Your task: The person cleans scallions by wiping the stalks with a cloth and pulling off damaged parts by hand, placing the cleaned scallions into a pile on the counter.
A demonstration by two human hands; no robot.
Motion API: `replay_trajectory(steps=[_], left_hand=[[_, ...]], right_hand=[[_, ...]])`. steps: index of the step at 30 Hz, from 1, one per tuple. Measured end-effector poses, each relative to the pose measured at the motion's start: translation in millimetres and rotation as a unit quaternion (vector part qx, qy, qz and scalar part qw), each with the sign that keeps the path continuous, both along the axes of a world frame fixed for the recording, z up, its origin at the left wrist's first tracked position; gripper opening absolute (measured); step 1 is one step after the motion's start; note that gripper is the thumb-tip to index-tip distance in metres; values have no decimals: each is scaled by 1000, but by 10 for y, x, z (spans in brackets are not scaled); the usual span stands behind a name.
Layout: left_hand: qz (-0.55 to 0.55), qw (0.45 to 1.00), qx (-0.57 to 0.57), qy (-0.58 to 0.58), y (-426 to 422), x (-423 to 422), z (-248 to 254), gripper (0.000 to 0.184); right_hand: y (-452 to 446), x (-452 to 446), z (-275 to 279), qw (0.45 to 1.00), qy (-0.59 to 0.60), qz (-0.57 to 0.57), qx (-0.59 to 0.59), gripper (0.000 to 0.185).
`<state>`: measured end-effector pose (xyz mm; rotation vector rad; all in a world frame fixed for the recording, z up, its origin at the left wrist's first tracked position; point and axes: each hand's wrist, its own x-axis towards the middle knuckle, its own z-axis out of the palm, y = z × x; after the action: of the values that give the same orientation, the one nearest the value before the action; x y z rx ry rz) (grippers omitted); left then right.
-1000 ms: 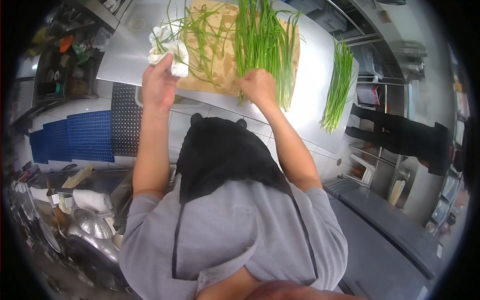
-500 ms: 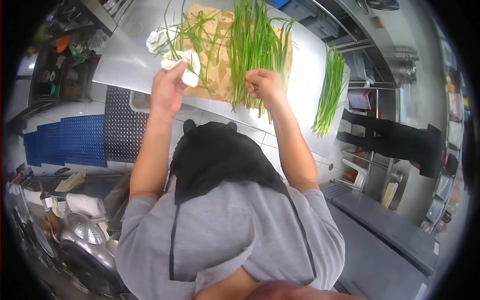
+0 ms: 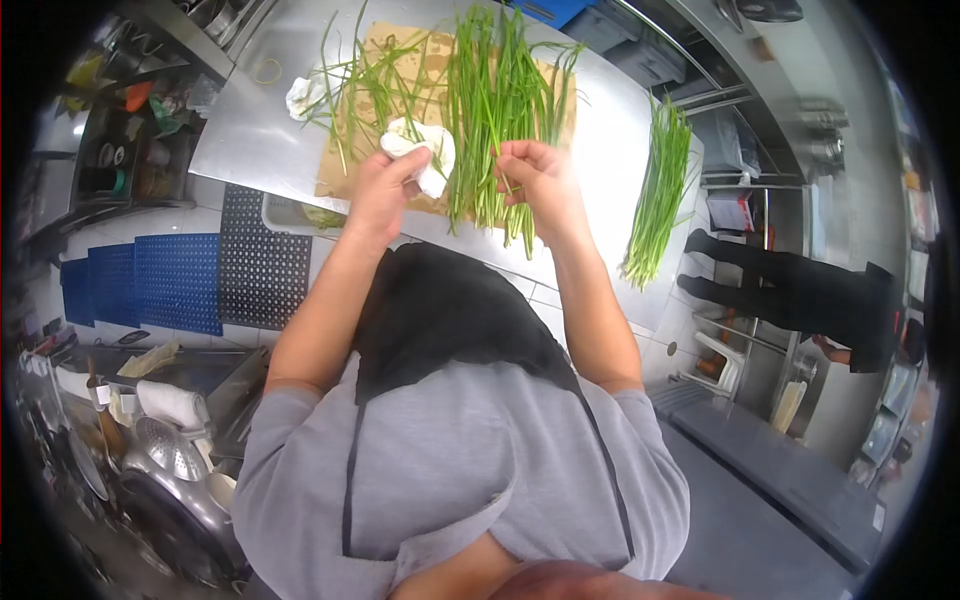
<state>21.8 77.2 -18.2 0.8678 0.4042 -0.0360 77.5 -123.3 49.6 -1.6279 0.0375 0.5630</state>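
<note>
My left hand (image 3: 380,200) is closed round a crumpled white cloth (image 3: 432,168), over the front part of a wet brown paper sheet (image 3: 335,182). My right hand (image 3: 545,185) has its fingers pinched on a thin green chive stalk (image 3: 497,140), at the right side of a thick pile of long chives (image 3: 500,80) lying on the paper. Looser, scattered chives (image 3: 385,85) cover the paper's left side. Another white cloth (image 3: 303,98) lies to their left, partly under stalks. A neat bundle of chives (image 3: 657,190) rests apart near the table's right end.
The steel table (image 3: 245,135) ends just before my black apron (image 3: 450,310). A clear tub (image 3: 285,213) sits below its front edge. A person in black (image 3: 790,285) stands beyond the right side. Grey counters (image 3: 770,460), blue mats (image 3: 178,280) and pans (image 3: 165,510) surround me.
My left hand has moved right with the white cloth, closer to the chive pile. My right hand remains near the pile, now with a stalk visible at its fingers. The view has shifted slightly.
</note>
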Motion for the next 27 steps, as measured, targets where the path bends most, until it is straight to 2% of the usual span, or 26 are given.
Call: replay_trajectory(steps=[3,12,21,27], left_hand=[[-25,1000,-11,7,-55,-15,-12,33],[-36,998,-44,7,-157,-113,72,33],[-1,999,-33,44,-118,-183,96,30],[-14,997,-70,14,-138,-161,95,29]], right_hand=[[15,-9,-35,1000,-15,-12,-4,16],[129,26,-82,999,-4,-11,-35,19],[85,-16,-99,999,23,1,35,14],[107,-196,46,997,14,45,54,13]])
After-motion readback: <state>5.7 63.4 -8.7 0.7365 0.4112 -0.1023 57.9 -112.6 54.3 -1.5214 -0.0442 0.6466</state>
